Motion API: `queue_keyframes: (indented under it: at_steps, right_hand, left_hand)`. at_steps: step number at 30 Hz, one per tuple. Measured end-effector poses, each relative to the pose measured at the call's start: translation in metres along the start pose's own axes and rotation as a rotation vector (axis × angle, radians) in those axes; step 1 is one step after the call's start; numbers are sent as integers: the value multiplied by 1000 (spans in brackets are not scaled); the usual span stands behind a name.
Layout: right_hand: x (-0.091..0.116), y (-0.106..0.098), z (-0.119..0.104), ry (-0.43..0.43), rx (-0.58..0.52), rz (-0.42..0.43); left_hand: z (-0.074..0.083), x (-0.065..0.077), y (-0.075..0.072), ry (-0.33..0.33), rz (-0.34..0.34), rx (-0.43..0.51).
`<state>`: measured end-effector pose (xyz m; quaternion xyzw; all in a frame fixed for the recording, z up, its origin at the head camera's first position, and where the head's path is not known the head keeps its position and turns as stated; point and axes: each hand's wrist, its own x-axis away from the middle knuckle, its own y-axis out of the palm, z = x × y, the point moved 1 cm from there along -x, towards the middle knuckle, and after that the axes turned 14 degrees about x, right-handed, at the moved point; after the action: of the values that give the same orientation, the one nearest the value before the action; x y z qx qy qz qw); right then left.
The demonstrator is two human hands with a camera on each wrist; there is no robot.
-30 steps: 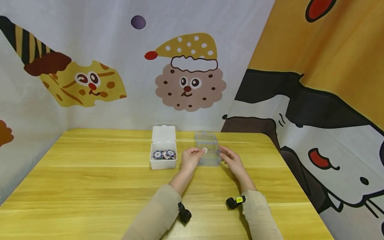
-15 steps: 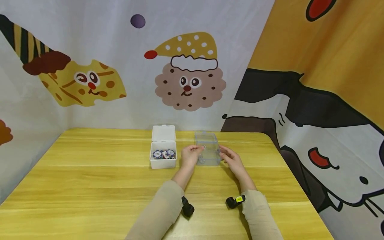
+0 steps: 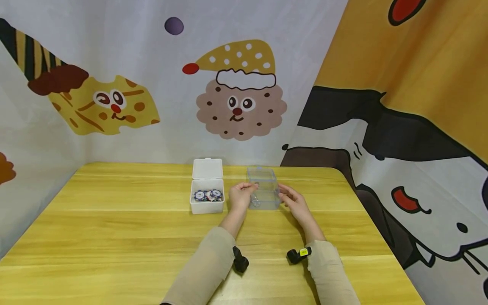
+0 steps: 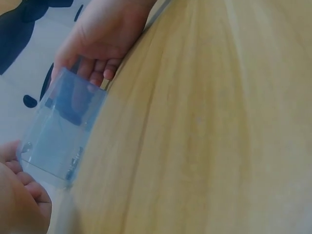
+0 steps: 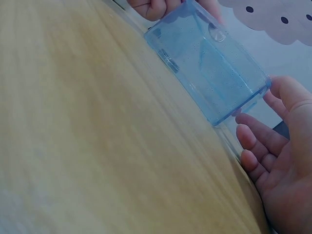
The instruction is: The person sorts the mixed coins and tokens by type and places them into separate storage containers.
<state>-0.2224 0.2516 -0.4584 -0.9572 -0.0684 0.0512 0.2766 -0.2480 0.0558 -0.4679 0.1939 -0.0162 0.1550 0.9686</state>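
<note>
In the head view, my left hand (image 3: 239, 197) is at the left side of an open clear plastic box (image 3: 270, 199). Its thumb and fingertips pinch a small clear disc (image 5: 217, 33) inside the box wall. A few more clear pieces (image 3: 255, 201) lie low in the box, better seen as a dark little row (image 5: 169, 61) in the right wrist view. My right hand (image 3: 298, 206) rests its fingertips and thumb against the box's right side, the fingers loosely bent. The box's lid (image 3: 261, 174) stands raised at the back.
Left of the hands, a white box (image 3: 207, 207) stands with its lid up. Several blue-and-white poker chips (image 3: 208, 195) lie inside it. Both boxes are on a yellow wooden table (image 3: 133, 237), near its back edge, with a printed curtain (image 3: 126, 42) behind.
My left hand has lowered the clear disc slightly toward the back left of the box, and its forearm has shifted right. The right hand stays put.
</note>
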Motion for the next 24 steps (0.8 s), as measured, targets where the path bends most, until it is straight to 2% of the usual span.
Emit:
queue_keyframes:
  at_steps: [9, 17, 24]
  right_hand:
    - [0, 0, -2, 5, 1, -2]
    - [0, 0, -2, 0, -2, -5]
    - [0, 0, -2, 1, -7, -4]
  left_hand:
    - [-3, -1, -1, -8, 30, -8]
    - [-7, -2, -2, 27, 25, -23]
    - [-6, 1, -3, 18, 16, -71]
